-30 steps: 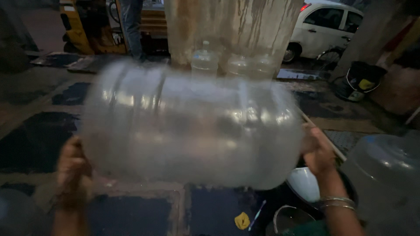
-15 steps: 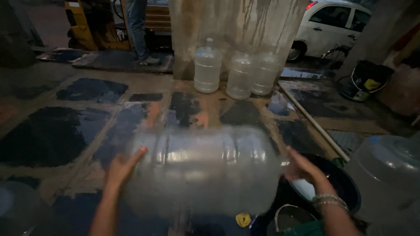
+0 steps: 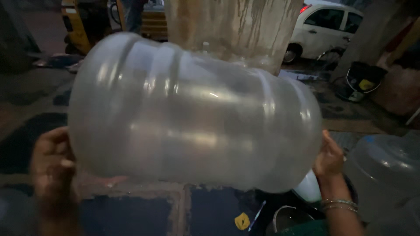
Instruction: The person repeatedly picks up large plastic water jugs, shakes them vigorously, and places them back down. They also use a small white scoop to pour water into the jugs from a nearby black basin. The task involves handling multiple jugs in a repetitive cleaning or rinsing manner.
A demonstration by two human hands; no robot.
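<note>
Big clear jug (image 3: 192, 116) up sideways, pressed between left hand (image 3: 52, 168) and right hand (image 3: 329, 155), one flat on each end. Lifted off the wet floor (image 3: 144, 209), nowhere set down yet. Half a second back, held lower with three jugs visible beyond; now raised, blocking them. Another jug (image 3: 385, 170) just right of right hand.

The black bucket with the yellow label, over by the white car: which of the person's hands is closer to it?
Right. The right hand grips the big clear jug's end below the black bucket; the left hand holds the far end.
</note>
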